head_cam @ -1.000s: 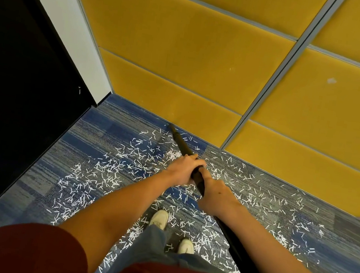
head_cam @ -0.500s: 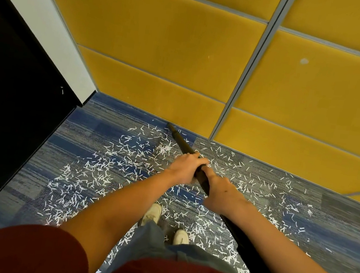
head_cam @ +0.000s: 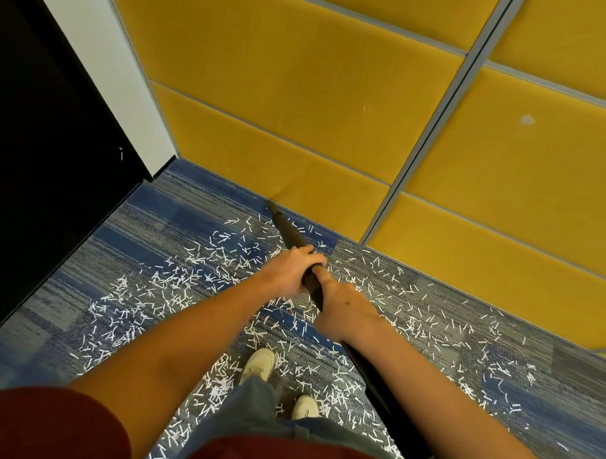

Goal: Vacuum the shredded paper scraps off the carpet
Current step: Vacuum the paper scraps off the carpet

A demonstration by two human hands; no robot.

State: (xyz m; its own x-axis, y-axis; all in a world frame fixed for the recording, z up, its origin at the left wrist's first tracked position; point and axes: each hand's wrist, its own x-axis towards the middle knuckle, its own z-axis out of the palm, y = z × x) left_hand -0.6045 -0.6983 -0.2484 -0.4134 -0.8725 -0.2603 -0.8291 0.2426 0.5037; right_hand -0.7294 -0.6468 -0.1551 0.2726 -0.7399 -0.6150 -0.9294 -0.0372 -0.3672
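scraps (head_cam: 182, 290) on carpet (head_cam: 581, 408) — wand (head_cam: 289, 231) tip at wall (head_cam: 278, 68) base | cabinet (head_cam: 30, 149) left

Bright even indoor light, soft shadows, sharp focus; wide-angle bending at edges

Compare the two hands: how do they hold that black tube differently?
The left hand grips the black tube farther forward, nearer its tip; the right hand grips just behind, nearer the body. The left hand's fingers curl over the top; the right hand shows mostly its back. Both wrap the same tube.
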